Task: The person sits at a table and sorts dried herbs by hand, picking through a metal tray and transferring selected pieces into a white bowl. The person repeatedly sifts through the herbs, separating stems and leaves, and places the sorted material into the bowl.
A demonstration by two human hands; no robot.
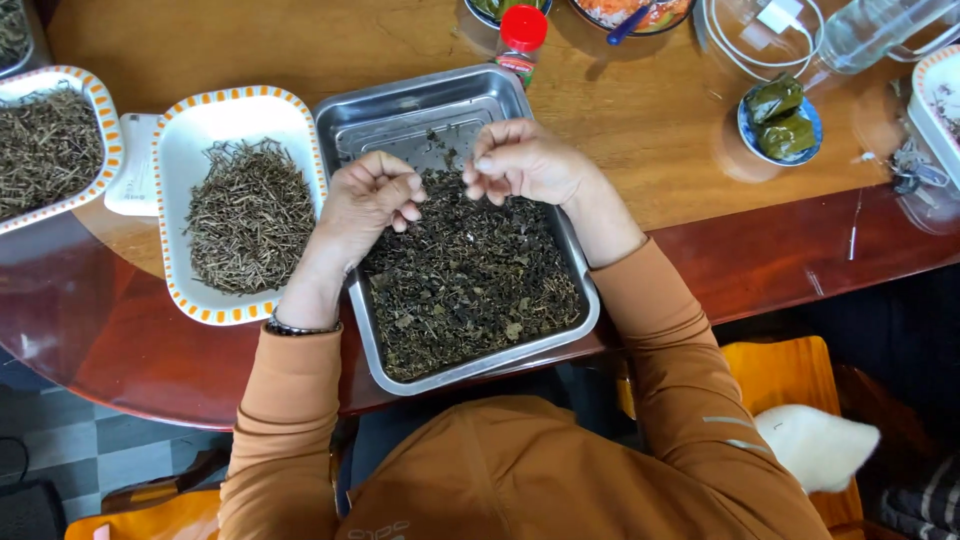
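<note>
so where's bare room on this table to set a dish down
Bare wood lies between the metal tray and the small blue dish, running toward the near table edge. Crowded: left of the tray, where the orange-rimmed dish sits, and the far edge by the red-capped bottle.

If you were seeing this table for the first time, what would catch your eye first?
Two hands, left hand and right hand, pinch at dark dried leaves filling a steel tray at centre. Left of it, a white orange-rimmed dish holds a heap of thin dried stems.
</note>
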